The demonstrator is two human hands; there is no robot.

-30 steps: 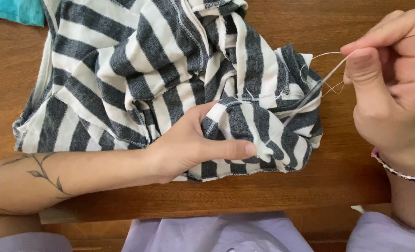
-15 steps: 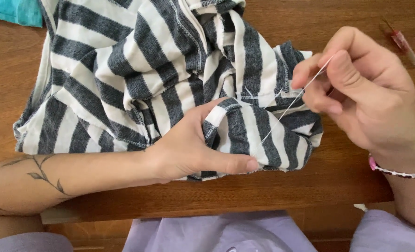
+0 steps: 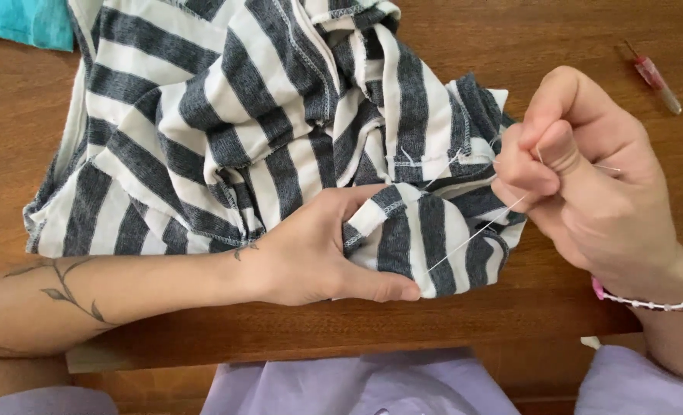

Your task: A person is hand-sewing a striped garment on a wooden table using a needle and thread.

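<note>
Hand-sewing striped garment (image 3: 280, 123) on tabletop (image 3: 510, 323).
L hand (image 3: 318, 257) pinches fold; R hand (image 3: 587, 184) clamped on needle (image 3: 606, 167) w/ thread (image 3: 472, 238). Fabric looks soft, floppy: hold near seam.

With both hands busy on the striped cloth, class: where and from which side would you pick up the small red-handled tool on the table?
Pinch the red-handled tool at the middle of its slim body, from above. It lies flat and slantwise on bare table, clear of the striped cloth, so both long sides look free.

Crumpled grey-and-white striped garment (image 3: 280, 131), threaded
</note>
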